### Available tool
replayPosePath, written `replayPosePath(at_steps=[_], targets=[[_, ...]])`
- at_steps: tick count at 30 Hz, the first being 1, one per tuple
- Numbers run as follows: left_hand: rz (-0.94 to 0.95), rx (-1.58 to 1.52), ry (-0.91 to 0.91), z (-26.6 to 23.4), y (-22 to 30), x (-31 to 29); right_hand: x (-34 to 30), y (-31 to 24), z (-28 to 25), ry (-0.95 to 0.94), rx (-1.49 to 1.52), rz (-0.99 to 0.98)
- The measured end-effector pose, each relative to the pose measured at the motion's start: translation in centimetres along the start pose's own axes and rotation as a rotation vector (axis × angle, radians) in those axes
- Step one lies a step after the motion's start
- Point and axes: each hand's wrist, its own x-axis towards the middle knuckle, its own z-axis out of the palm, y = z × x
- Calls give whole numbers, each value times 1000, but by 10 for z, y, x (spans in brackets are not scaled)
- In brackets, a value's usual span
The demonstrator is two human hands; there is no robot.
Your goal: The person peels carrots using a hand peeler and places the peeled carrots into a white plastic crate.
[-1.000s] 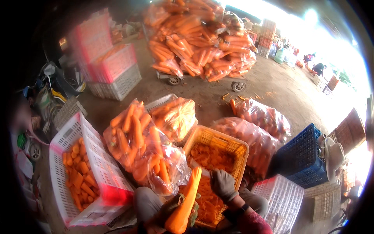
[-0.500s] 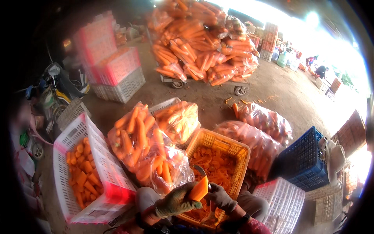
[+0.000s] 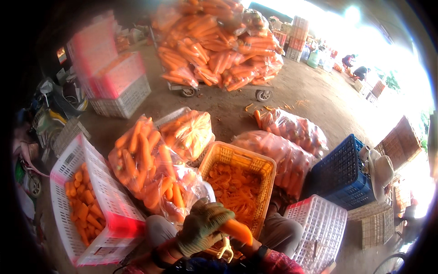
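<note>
My left hand [image 3: 203,228], in a green-grey knit glove, closes round a peeled carrot [image 3: 237,231] above the near end of an orange crate [image 3: 269,182]. The carrot's thick end points right. Most of my right hand [image 3: 247,249] is behind the carrot, its fingers hidden. A pale curved blade [image 3: 210,192] shows beyond my left hand; what holds it is hidden. Below the carrot is a yellow forked tool [image 3: 225,249], perhaps a peeler. Carrot peelings [image 3: 232,187] lie in the orange crate.
A white crate [image 3: 114,201] of cut carrots stands left, beside bagged carrots [image 3: 146,160]. More carrot bags [image 3: 278,155] lie beyond the orange crate. At right are a blue crate [image 3: 342,169], a hat [image 3: 381,171] and a white crate [image 3: 319,223]. A loaded trolley [image 3: 219,50] stands ahead.
The view has swung right, so the surroundings sit further left. The carrot has turned from pointing up to pointing right and down. My right hand, earlier visible with a curved-bladed knife, is now mostly hidden.
</note>
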Motion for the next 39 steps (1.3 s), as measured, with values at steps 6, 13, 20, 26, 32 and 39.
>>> replayPosePath(at_steps=[6, 13, 20, 26, 32, 39], targets=[[-601, -1086, 181, 20, -7, -30, 18, -39, -7, 377, 494, 322], [-928, -1326, 199, 55, -28, -46, 12, -29, 8, 414, -355, 69], [-969, -1325, 197, 28, -23, -47, -5, -50, -11, 134, -1390, -201], [-1128, -1386, -71, 12, -27, -52, -2, -39, -16, 113, -1567, -278], [-1001, -1238, -115, 11, -22, -61, -4, -28, -21, 70, -1449, -294], [-1002, -1212, -149, 27, -40, -84, -23, 19, -34, 127, -1362, -70]])
